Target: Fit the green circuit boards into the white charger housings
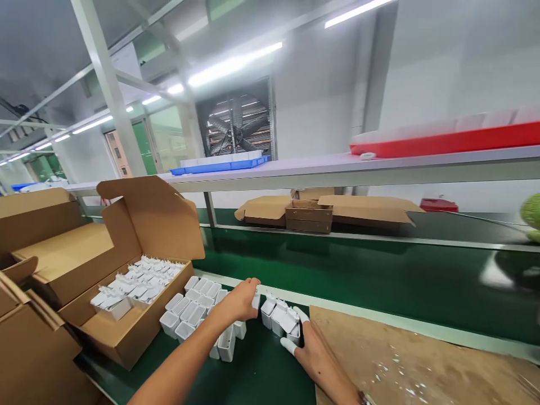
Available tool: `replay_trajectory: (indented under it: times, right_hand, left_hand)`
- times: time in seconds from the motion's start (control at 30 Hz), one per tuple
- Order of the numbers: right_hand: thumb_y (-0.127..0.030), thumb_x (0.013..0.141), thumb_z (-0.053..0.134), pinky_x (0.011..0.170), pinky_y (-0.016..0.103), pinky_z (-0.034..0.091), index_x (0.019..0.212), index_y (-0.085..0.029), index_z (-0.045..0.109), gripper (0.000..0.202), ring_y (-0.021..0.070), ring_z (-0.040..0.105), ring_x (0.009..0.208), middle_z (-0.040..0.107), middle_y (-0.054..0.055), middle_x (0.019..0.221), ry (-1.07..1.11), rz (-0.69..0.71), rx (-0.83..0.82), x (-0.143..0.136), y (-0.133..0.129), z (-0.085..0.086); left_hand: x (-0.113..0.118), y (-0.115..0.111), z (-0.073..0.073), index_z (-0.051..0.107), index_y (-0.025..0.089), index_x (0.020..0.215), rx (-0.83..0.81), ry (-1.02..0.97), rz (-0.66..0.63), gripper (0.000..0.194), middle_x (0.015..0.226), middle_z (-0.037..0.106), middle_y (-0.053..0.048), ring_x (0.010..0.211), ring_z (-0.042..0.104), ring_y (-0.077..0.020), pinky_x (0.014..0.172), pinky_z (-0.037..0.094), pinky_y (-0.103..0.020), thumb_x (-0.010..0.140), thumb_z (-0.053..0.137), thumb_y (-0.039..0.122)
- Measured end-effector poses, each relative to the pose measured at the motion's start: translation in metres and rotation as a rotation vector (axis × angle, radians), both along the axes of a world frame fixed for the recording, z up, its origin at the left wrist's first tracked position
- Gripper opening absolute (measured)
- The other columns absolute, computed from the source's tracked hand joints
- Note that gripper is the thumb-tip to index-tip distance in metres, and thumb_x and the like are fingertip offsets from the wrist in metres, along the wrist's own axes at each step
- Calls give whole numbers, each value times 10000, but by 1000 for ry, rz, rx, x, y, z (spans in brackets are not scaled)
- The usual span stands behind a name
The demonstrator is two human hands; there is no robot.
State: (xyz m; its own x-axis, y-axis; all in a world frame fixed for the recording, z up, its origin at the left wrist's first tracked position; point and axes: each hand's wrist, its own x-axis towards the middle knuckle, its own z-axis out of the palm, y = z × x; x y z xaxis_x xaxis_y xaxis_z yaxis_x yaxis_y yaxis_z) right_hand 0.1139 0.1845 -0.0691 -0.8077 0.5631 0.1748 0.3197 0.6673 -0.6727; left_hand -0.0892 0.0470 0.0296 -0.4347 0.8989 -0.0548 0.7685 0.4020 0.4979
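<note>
My left hand [243, 299] is closed round a small white plastic box, mostly covered by the fingers. Beneath and left of that arm stand rows of similar open white boxes [190, 311] on the green surface. White finger cots cover the thumb and forefinger of my right hand [310, 350]. These two digits press about the near end of a short row of white boxes [279, 316] with small white parts lying on top. A gap separates this short row from my left hand. An open carton [143, 332] at the left holds many white boxes topped with white parts.
A brown board [405, 365] with scattered shiny bits lies at the right. Behind runs a green conveyor belt [337, 267], with open cardboard boxes [310, 216] beyond. The overhead shelf [304, 166] carries a blue tray [223, 165] and a red tray [447, 140]. More cartons [34, 349] crowd the left.
</note>
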Motion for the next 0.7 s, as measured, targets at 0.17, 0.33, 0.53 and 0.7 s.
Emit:
replay_trajectory:
  times: [0.17,0.33,0.53,0.7]
  right_hand:
    - [-319,783,696,1217,516,396,1498,-135,529,758,389,520,1454,558,229,1553,82,23,-166,-4,6,-1]
    - [-247,702,753,928,413,587,1375,-183,614,690,314,726,1078,748,130,1286,91,105,-273,-3,20,5]
    - [-261,654,821,980,431,561,1313,-187,630,690,344,694,1158,747,117,1258,89,123,-265,1,22,7]
    - [-337,773,736,1114,509,493,1484,-143,527,766,394,616,1342,644,226,1456,88,88,-258,6,11,3]
  left_hand:
    - [-10,15,-11,535,198,1509,-75,-75,-84,785,1426,656,-140,1181,694,-308,1035,574,-502,809,886,246]
    - [-5,18,-13,418,295,1636,-71,-159,-164,1220,1532,612,-105,1232,674,-315,1026,549,-385,556,978,207]
    - [6,15,-14,320,285,1690,-41,-227,-133,1308,1592,554,-127,1347,617,-354,1123,499,-437,542,922,114]
    - [29,9,-29,39,213,1736,56,-252,9,1518,1779,223,-219,1639,273,-377,1309,297,-477,552,988,264]
